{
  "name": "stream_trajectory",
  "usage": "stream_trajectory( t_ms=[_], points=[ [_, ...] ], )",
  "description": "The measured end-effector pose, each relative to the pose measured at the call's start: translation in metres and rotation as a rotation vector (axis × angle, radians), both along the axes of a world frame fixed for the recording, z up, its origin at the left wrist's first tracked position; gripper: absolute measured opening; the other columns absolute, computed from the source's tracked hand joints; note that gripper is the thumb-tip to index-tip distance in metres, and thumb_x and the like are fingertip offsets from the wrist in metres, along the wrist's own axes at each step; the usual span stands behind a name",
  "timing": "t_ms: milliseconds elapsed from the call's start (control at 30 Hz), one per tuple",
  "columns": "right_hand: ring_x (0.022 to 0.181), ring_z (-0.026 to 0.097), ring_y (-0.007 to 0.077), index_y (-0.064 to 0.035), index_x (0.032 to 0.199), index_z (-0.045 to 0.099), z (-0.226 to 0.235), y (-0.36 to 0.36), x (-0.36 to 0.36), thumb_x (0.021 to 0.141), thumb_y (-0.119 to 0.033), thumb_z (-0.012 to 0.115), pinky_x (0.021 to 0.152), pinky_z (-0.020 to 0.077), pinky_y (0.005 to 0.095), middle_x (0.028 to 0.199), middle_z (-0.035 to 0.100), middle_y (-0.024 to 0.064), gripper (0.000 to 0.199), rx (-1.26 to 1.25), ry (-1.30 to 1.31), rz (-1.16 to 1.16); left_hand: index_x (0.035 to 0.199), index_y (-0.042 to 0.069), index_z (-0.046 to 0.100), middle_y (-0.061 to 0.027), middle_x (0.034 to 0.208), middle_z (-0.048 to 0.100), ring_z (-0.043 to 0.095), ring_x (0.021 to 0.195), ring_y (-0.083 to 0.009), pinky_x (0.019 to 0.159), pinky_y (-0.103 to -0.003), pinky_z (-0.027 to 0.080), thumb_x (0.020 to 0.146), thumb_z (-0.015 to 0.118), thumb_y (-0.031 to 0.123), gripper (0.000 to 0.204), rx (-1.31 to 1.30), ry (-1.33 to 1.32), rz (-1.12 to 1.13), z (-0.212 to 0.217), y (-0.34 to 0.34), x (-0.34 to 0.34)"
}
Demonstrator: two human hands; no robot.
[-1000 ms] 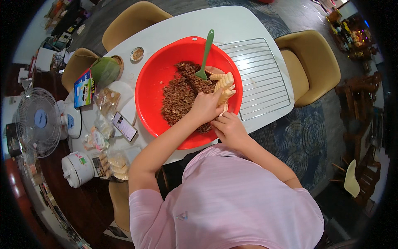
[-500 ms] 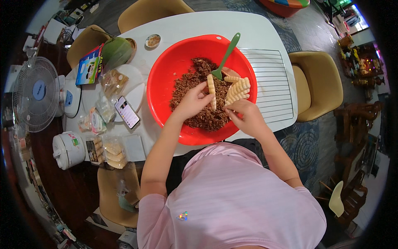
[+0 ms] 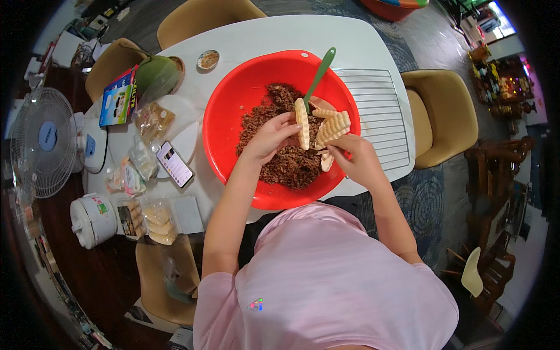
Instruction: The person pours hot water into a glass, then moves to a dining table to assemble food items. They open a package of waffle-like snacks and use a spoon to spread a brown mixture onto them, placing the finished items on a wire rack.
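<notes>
My left hand point(image 3: 272, 139) grips a pale, ridged wafer shell point(image 3: 302, 124), seen nearly edge-on above the red basin point(image 3: 224, 105). Right of it, several more ridged wafer shells point(image 3: 333, 129) stand fanned at the basin's right side. The fingers of my right hand point(image 3: 357, 160) are pinched beside their lower end, around a thin brownish tip that I cannot make out. Just under those fingers shows a smooth pale piece point(image 3: 326, 163). Dark brown crumbly mixture point(image 3: 286, 167) covers the basin's bottom. A green spatula point(image 3: 320, 71) leans in it, its head partly hidden behind the left-hand wafer.
A wire rack point(image 3: 379, 111) lies right of the basin on the white table point(image 3: 280, 32). To the left are a phone point(image 3: 174, 164), bagged food point(image 3: 157, 221), a small dish point(image 3: 207, 59), a green coconut point(image 3: 157, 74), a white cooker point(image 3: 93, 220) and a fan point(image 3: 44, 137).
The left-hand wafer has tilted, so more of its broad side shows. My right hand has shifted slightly right and down, and a smooth pale piece now shows below its fingers.
</notes>
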State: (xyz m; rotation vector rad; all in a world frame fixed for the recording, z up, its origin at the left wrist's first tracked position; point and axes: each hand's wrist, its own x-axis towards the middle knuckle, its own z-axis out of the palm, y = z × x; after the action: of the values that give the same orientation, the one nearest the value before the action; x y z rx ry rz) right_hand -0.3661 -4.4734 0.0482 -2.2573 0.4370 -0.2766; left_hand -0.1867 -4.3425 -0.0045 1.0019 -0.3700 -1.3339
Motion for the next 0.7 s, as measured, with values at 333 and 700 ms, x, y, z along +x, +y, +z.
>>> stream_trajectory(
  t_ms=[333, 700],
  points=[
    [0.078, 0.053, 0.0238, -0.0061, 0.081, 0.072, -0.043, 0.056, -0.028, 0.072, -0.011, 0.061, 0.067, 0.0447, 0.0366, 0.07, 0.059, 0.0068, 0.014, -0.289, 0.055, 0.419, 0.111, -0.001, 0.045, -0.0142, 0.092, 0.066, 0.065, 0.078, -0.0189, 0.067, -0.031, 0.052, 0.077, 0.072, 0.018, 0.048, 0.203, -0.664, -0.043, -0.014, -0.051, -0.027],
    [0.071, 0.055, 0.027, -0.0045, 0.082, 0.069, -0.023, 0.038, -0.019, 0.072, -0.007, 0.063, 0.066, 0.0443, 0.0373, 0.07, 0.06, 0.0099, 0.011, -0.129, 0.011, 0.281, 0.12, -0.004, 0.047, -0.01, 0.103, 0.059, 0.062, 0.081, -0.0139, 0.066, -0.026, 0.051, 0.085, 0.065, 0.01, 0.042, 0.138, -0.527, 0.098, -0.017, -0.009, -0.02]
  ],
)
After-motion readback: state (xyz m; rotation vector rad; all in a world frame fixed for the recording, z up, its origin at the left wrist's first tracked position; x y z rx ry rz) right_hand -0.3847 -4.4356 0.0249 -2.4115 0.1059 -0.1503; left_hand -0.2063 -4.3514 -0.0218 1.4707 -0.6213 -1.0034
